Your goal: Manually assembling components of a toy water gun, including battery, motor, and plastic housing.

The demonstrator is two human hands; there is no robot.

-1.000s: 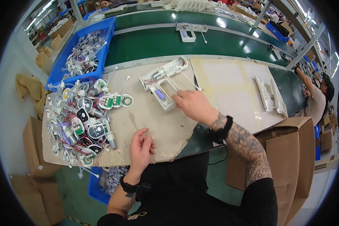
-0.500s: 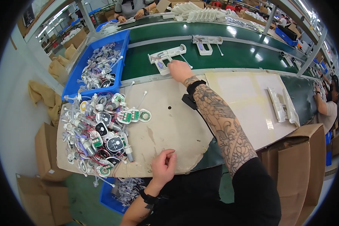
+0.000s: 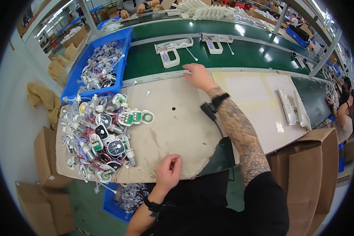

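My right hand [image 3: 200, 77] hovers over the far edge of the cardboard-covered bench [image 3: 185, 129], its fingers stretched out and holding nothing. Just beyond it, on the green conveyor belt [image 3: 145, 59], lies a white gun-shaped plastic housing [image 3: 173, 63] with parts and wires inside and a thin rod sticking out. A similar housing [image 3: 215, 50] rests to its right. Near the bench's front edge my left hand [image 3: 169, 172] is loosely closed, with nothing visible in its curled fingers. A heap of wired assemblies [image 3: 94, 137] with motors, green circuit boards and dark button panels lies to its left.
A blue bin [image 3: 124, 59] of similar assemblies stands at the far left; another blue bin [image 3: 110, 204] is below the bench. White shell pieces [image 3: 289, 108] lie at the right, above a cardboard box [image 3: 310, 173]. Other people work across the belt and at the far right.
My right hand has let go of the white housing and drawn back to the right, toward me. The housing stays on the belt. My left hand has hardly moved.
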